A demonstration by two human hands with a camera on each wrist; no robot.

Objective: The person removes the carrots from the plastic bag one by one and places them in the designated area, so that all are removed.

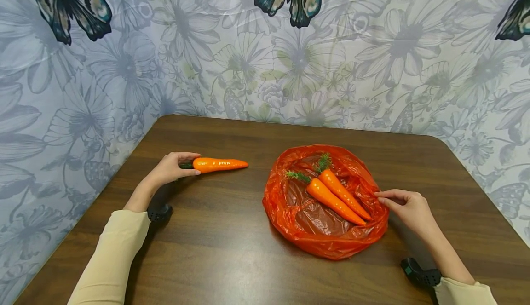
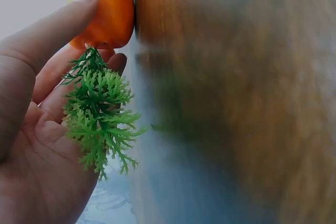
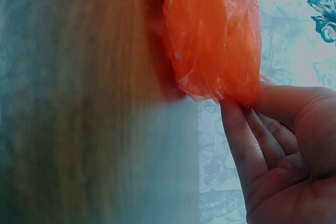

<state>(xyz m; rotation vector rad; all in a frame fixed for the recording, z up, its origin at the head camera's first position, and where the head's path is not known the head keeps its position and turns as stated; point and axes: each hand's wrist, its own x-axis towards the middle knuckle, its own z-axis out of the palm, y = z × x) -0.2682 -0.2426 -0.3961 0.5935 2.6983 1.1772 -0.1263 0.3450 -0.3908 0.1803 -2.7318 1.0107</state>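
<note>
My left hand (image 1: 175, 167) pinches an orange carrot (image 1: 221, 164) by its thick end at the left of the table. Its tip points right, toward the middle. In the left wrist view the carrot's green leafy top (image 2: 102, 111) hangs over the palm, with the thumb pressed on the orange body. To the right, a red plastic bag (image 1: 285, 229) lies spread wide with its mouth up. Two more carrots (image 1: 333, 201) with green tops rest side by side in it. My right hand (image 1: 407, 206) pinches the bag's right rim between thumb and fingers.
The brown wooden table (image 1: 215, 259) has a glossy surface and rounded far corners. Behind it hangs a pale floral backdrop (image 1: 248, 75) with butterflies. A black wrist device (image 1: 420, 273) sits on the right wrist, another (image 1: 160, 213) on the left.
</note>
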